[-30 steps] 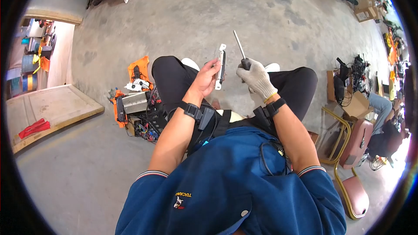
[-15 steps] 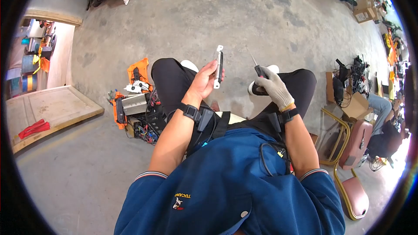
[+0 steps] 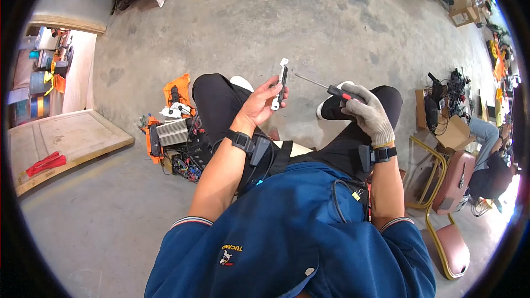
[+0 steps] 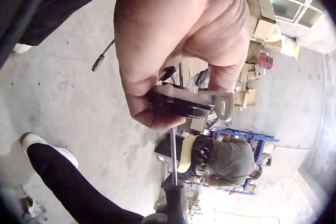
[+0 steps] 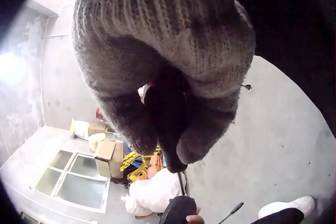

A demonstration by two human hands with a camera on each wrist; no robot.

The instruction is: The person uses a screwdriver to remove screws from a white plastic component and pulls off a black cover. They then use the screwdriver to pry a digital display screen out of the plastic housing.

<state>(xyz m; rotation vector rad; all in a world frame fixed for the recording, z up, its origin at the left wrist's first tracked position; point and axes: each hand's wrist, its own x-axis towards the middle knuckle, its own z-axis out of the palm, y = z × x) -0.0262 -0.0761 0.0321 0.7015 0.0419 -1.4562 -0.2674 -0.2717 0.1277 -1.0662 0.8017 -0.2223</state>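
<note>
Before the seated person's lap, the bare left hand (image 3: 259, 105) holds a narrow black-and-white strip-shaped part (image 3: 279, 86), thumb on one side and fingers on the other. A pale tab with a hole shows at the part's end (image 4: 224, 107) in the left wrist view. The gloved right hand (image 3: 374, 115) grips a screwdriver (image 3: 338, 92) by its black-and-red handle. Its thin shaft points left, with the tip a short way from the part's upper half in the head view. In the right wrist view the dark handle (image 5: 169, 124) lies between the gloved fingers.
On the floor left of the knee lies a pile of wires, a finned metal box (image 3: 172, 132) and orange pieces (image 3: 178, 89). A wooden panel (image 3: 83, 127) with a red cloth (image 3: 46, 163) is further left. A pink chair (image 3: 454, 182) and cartons (image 3: 455, 133) stand right.
The right hand has drawn back to the right, and the screwdriver has swung from pointing away to pointing left towards the part. The left hand stays nearly in place, the part slightly tilted.
</note>
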